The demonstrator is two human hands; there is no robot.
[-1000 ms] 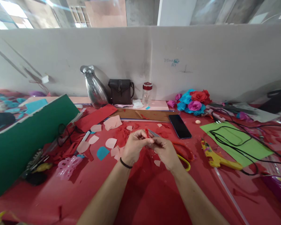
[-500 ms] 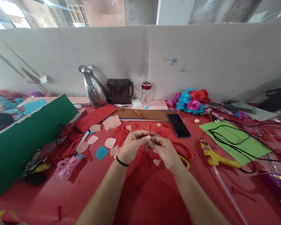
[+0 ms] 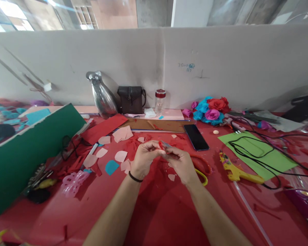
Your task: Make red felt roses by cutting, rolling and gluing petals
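Note:
A small rolled piece of red crepe paper (image 3: 161,146) is pinched between my two hands, above the middle of the red table. My left hand (image 3: 146,158), with a black band at its wrist, has thumb and fingers closed on it. From the other side my right hand (image 3: 181,162) meets it with closed fingertips, partly hiding its lower end. Pink petal-shaped cutouts (image 3: 121,156) and a blue cutout (image 3: 112,167) lie left of my hands. Scissors with red and yellow handles (image 3: 202,164) lie beside my right hand, their blades hidden.
A phone (image 3: 196,137), a yellow glue gun (image 3: 237,172) and green paper with a black cord (image 3: 261,153) lie at right. Behind are a paper flower bunch (image 3: 212,111), glass bottle (image 3: 160,102), dark bag (image 3: 131,99) and metal jug (image 3: 102,95). A green panel (image 3: 36,153) stands left.
The red paper piece stood upright above my fingers; now it leans left and sits lower between them. My hands have shifted only slightly.

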